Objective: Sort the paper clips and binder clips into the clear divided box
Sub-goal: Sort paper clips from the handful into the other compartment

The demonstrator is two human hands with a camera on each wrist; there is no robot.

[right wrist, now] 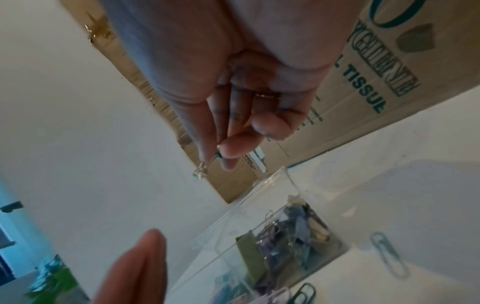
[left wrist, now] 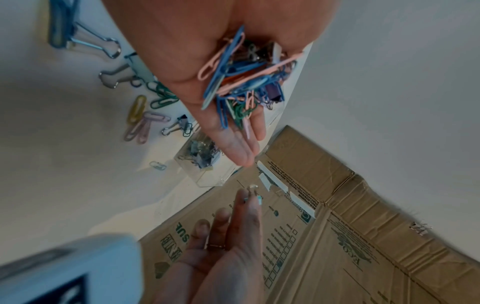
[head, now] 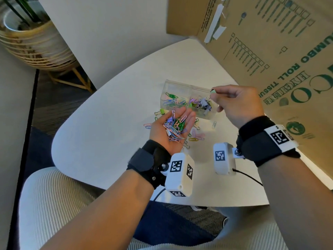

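The clear divided box stands on the white table; its left compartment holds paper clips and its right one binder clips. My left hand lies palm up just in front of it, fingers straight, carrying a pile of coloured paper clips mixed with a binder clip or two. My right hand pinches a small green binder clip between thumb and forefinger above the right compartment. In the right wrist view the binder clip's wire handle sticks out past the pinch, above the box. The pile fills the palm in the left wrist view.
Loose paper clips and binder clips lie scattered on the table under and around my left hand. A large cardboard box leans close behind and right of the clear box. A wicker planter stands on the floor far left.
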